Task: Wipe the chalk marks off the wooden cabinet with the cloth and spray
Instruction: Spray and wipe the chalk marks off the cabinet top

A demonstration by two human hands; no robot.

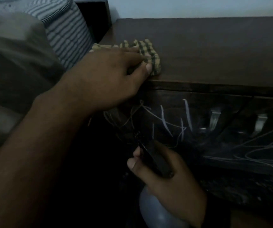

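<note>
A dark wooden cabinet (206, 51) fills the right of the view. White chalk marks (186, 116) run across its front, with more scribbles (256, 153) lower right. A yellow and dark checked cloth (147, 51) lies bunched on the cabinet top near its front edge. My left hand (109, 74) lies on the cloth, fingers and thumb pinching it. Below, my right hand (163, 176) grips a spray bottle (155, 158) with a black head and a pale body (152, 209), its nozzle toward the cabinet front.
Two metal handles (214, 119) (260, 124) hang on the cabinet front. A striped pillow (66, 30) and grey bedding (14, 63) lie at the left. A dark frame (96, 15) stands behind against the pale wall.
</note>
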